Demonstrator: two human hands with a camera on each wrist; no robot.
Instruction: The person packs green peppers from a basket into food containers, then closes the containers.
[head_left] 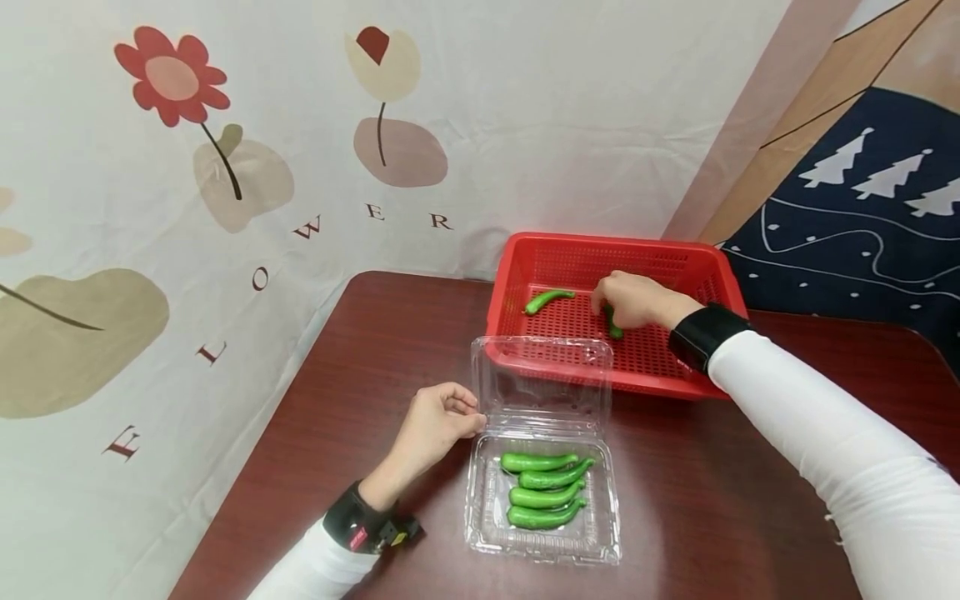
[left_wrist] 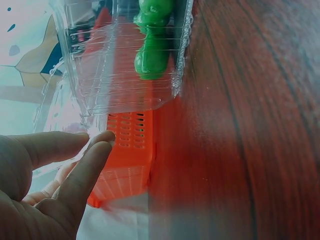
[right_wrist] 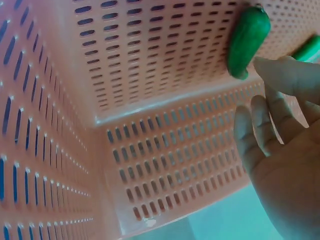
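Note:
In the head view, a clear plastic clamshell box (head_left: 480, 533) stands on the table with its lid (head_left: 543, 392) raised. Several green peppers (head_left: 543, 497) lie side by side in its base. My left hand (head_left: 431, 429) pinches the lid's left edge near the hinge; the left wrist view shows the thumb and fingertips (left_wrist: 102, 145) there. Over the red basket (head_left: 615, 243), my right hand (head_left: 633, 300) reaches down to a green pepper (right_wrist: 248, 40) on the basket floor. Its fingers are apart in the right wrist view, beside the pepper and not round it. Another green pepper (head_left: 549, 300) lies further left in the basket.
The basket stands at the back of the brown table (head_left: 405, 333), just behind the raised lid. A printed cloth (head_left: 525, 125) with flowers and letters hangs behind the table and along its left. A dark blue panel (head_left: 862, 217) is at the right.

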